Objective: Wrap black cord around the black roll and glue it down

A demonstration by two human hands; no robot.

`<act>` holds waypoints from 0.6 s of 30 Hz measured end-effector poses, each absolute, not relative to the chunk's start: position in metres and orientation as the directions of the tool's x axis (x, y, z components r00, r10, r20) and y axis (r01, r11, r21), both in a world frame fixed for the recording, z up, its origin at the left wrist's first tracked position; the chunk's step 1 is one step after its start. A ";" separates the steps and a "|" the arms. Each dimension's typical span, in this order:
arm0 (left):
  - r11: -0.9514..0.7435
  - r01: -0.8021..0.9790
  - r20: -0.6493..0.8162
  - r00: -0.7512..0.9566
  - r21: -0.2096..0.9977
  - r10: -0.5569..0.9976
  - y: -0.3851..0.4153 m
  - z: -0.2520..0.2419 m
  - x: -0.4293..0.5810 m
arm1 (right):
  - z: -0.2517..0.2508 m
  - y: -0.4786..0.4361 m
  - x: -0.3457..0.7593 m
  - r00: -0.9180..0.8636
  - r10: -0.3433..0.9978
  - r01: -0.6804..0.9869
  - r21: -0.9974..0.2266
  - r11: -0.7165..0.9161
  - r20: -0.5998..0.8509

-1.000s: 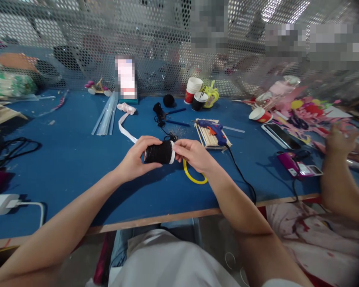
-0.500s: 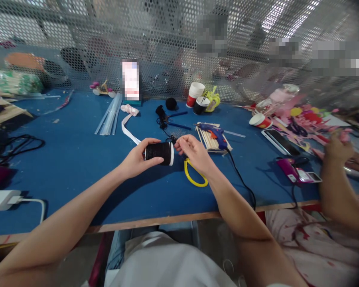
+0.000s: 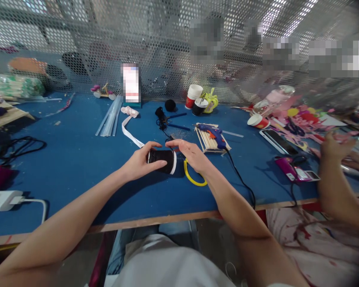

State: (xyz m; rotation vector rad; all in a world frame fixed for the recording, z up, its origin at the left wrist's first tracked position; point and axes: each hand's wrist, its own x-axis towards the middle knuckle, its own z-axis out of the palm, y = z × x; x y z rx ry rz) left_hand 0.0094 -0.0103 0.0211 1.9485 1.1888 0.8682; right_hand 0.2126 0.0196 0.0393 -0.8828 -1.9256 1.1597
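A paper cup [image 3: 163,161] wrapped in black yarn lies on its side in my left hand [image 3: 140,161], its white rim facing right. The left thumb presses along the near side; the fingers go round the far side. My right hand [image 3: 191,153] hovers by the rim with fingers stretched toward the cup; whether they touch the yarn cannot be made out. Black yarn [image 3: 160,124] trails on the table just beyond the cup. Partly under the right hand lie yellow-handled scissors [image 3: 194,183]. A white ribbon [image 3: 130,134] runs up behind the left hand.
Around are a blue glue gun [image 3: 211,133] on a stick raft, blue-handled pliers [image 3: 178,126], a black ball [image 3: 170,105], paper cups [image 3: 194,95], clear glue sticks [image 3: 109,119] and a phone [image 3: 131,85]. A co-worker's arm [image 3: 335,171] reaches in at right, near another phone [image 3: 278,141].
The cup has shifted slightly down and right and tilted. My right hand's fingers have gone from a pinch near the rim to stretched out.
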 end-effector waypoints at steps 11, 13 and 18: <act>-0.394 0.538 0.148 0.443 0.745 0.884 -0.019 0.025 0.015 | 0.037 0.019 0.203 -0.539 0.812 0.013 -0.962 0.273 0.223; -0.423 0.522 0.193 0.438 0.741 0.878 -0.019 0.025 0.015 | 0.036 0.020 0.202 -0.542 0.825 0.047 -0.975 0.218 0.158; -0.583 0.399 0.344 0.526 0.708 0.778 -0.019 0.027 0.014 | 0.035 0.021 0.199 -0.542 0.840 0.072 -0.994 0.079 0.027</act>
